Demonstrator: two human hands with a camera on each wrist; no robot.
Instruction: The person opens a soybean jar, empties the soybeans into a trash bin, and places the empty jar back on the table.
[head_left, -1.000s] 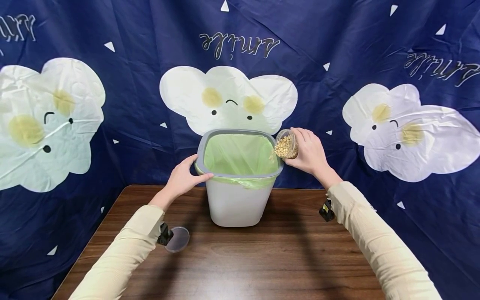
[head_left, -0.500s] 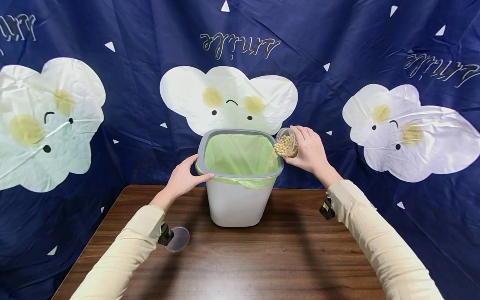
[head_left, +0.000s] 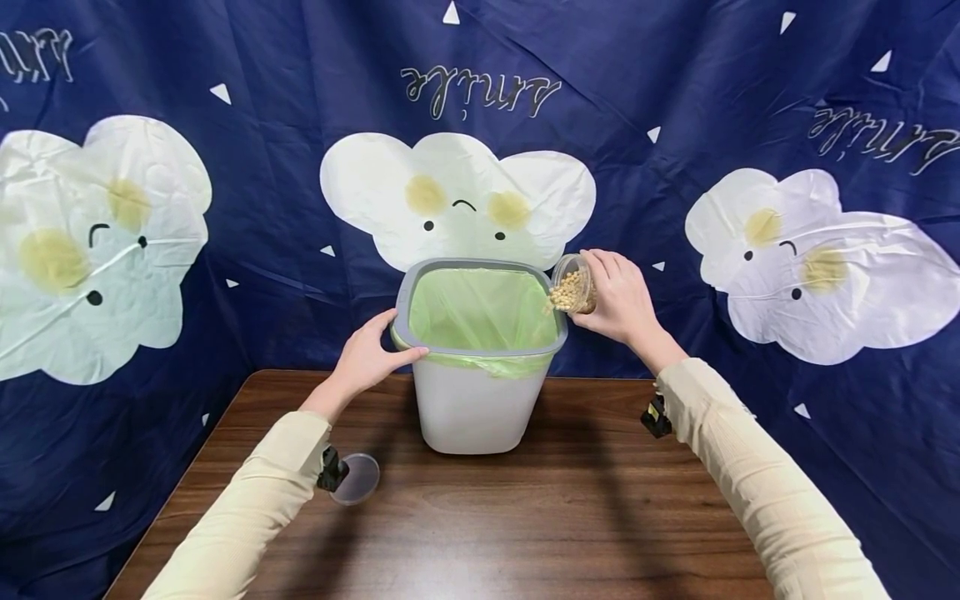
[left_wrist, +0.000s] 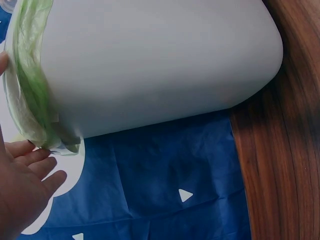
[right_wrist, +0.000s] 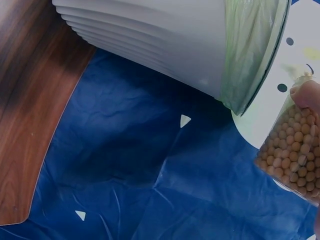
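Note:
A white trash bin (head_left: 480, 408) with a grey rim and a green liner bag (head_left: 480, 308) stands upright on the table. My left hand (head_left: 365, 357) holds the bin's rim at its near left corner, thumb in front and fingers at the side; in the left wrist view the fingertips reach under the rim. My right hand (head_left: 617, 298) grips a clear plastic jar (right_wrist: 285, 172), tipped with its mouth toward the bin at the right rim. Soybeans (head_left: 570, 292) fill much of the jar, and some spill over the rim into the liner. The bin's bottom inside is hidden.
A clear round lid (head_left: 358, 479) lies on the brown wooden table (head_left: 480, 525), beside the left wrist. Behind the table hangs a dark blue cloth (head_left: 262, 167) with white clouds and lettering.
The right hand has risen very slightly while keeping the jar tipped. Soybeans keep falling from its mouth into the bin. The left hand and bin stay in place.

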